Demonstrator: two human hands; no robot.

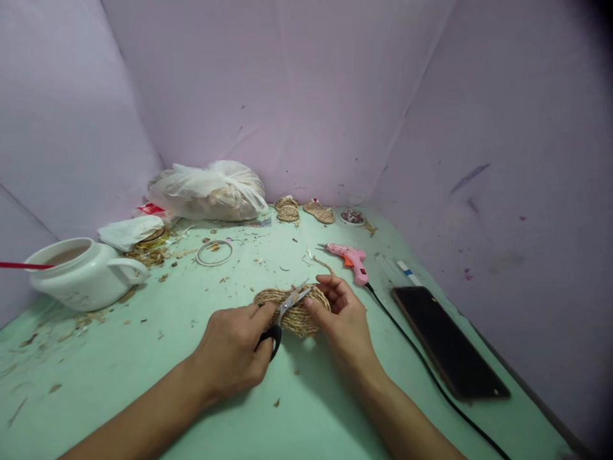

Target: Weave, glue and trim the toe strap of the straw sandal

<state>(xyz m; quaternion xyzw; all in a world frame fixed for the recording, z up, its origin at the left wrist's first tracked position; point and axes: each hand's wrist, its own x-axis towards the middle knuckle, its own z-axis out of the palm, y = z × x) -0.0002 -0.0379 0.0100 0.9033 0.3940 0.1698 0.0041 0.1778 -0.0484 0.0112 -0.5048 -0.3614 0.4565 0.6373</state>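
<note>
My left hand (242,342) is closed round the black handles of a pair of scissors (287,305). Their metal blades lie across the top of a woven straw slipper sole (301,319), pointing up and to the right. My right hand (342,313) grips the sole's right end, thumb on top and fingers curled behind it. A short strand of straw cord (324,263) shows just beyond that hand. What lies between the blades is too small to make out.
A pink glue gun (348,255) and a black phone (447,338) lie to the right. At left stands a white mug (86,271). Behind are a plastic bag (211,191), a tape ring (214,253), small straw slippers (287,209) and a small dish (353,218). Straw scraps litter the green table.
</note>
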